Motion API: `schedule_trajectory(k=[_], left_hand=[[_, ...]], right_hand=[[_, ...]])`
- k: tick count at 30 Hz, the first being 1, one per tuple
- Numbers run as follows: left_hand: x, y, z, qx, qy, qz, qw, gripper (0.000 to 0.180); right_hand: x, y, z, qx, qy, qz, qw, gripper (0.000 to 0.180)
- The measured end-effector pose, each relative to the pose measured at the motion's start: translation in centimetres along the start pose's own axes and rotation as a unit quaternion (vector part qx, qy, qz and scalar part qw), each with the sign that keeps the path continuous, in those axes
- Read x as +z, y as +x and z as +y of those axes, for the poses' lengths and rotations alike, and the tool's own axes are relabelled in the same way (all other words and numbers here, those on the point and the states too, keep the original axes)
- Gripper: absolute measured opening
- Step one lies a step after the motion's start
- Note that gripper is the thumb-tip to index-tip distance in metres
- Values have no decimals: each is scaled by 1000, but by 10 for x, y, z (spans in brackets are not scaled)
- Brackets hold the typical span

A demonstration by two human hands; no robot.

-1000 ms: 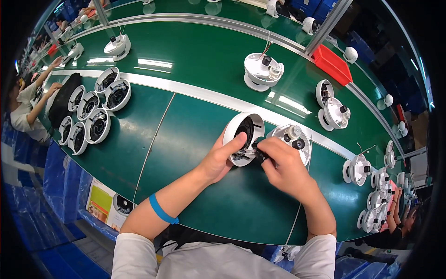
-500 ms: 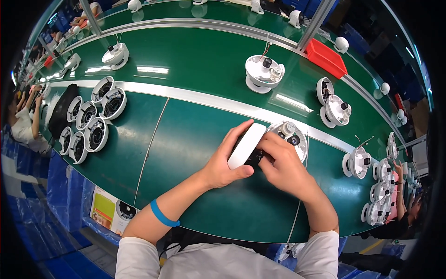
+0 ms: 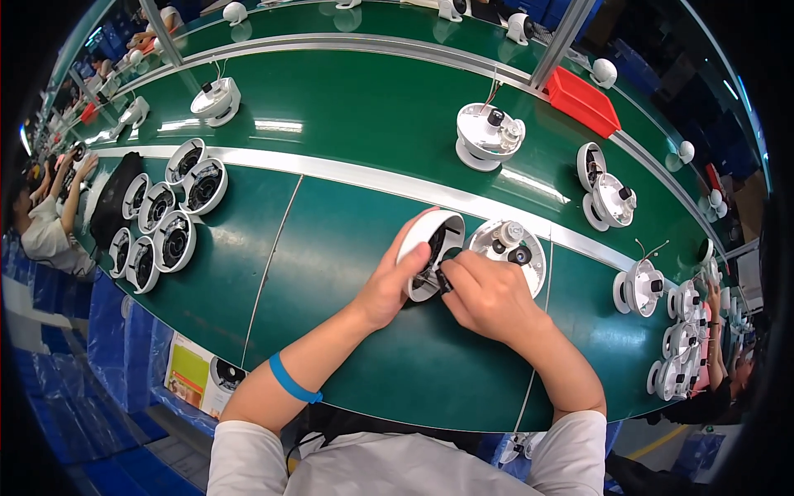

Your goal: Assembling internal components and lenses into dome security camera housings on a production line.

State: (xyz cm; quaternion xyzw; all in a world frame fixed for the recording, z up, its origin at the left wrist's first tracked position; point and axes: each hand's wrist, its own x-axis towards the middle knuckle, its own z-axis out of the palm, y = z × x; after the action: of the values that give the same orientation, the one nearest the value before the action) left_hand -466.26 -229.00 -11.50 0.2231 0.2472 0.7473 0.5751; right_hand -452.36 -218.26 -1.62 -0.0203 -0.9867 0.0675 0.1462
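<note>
My left hand (image 3: 389, 285) grips a white dome housing (image 3: 432, 248), tilted on its edge on the green bench with its dark open inside turned to the right. My right hand (image 3: 488, 293) reaches its fingertips into that opening and pinches a small dark part there; what the part is I cannot tell. Just right of the housing lies a round white camera base (image 3: 513, 252) with small lens modules on top, touching the back of my right hand.
Several white housings (image 3: 161, 223) lie in rows at the left beside a black pouch (image 3: 112, 202). More camera units (image 3: 488, 136) stand on the far belt, and a red bin (image 3: 583, 101) by a post. Finished units (image 3: 674, 347) crowd the right edge. Other people work at both ends.
The housing has turned in my left hand from showing its white back to showing its dark opening, and my right fingers have gone into it.
</note>
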Motion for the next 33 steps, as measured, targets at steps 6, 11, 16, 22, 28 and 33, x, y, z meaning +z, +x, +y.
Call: schedule_trajectory(k=[6, 11, 16, 22, 28, 33], left_hand=[[-5, 3, -4, 50, 116, -16, 992, 74], [-14, 5, -7, 42, 109, -5, 993, 74], [-24, 6, -7, 30, 124, -1, 992, 74], [-27, -9, 18, 0, 197, -30, 980, 75], [-38, -30, 50, 0, -5, 133, 991, 67], [-46, -75, 121, 86, -106, 193, 972, 64]], right_hand=[[17, 5, -2, -23, 18, -31, 999, 27], [28, 6, -3, -8, -12, -22, 1000, 21], [41, 8, -1, -53, -61, -13, 997, 14], [40, 19, -14, -79, -67, 25, 994, 9], [6, 46, -81, 116, -119, 91, 982, 29], [-31, 84, -120, 302, 391, -41, 868, 42]])
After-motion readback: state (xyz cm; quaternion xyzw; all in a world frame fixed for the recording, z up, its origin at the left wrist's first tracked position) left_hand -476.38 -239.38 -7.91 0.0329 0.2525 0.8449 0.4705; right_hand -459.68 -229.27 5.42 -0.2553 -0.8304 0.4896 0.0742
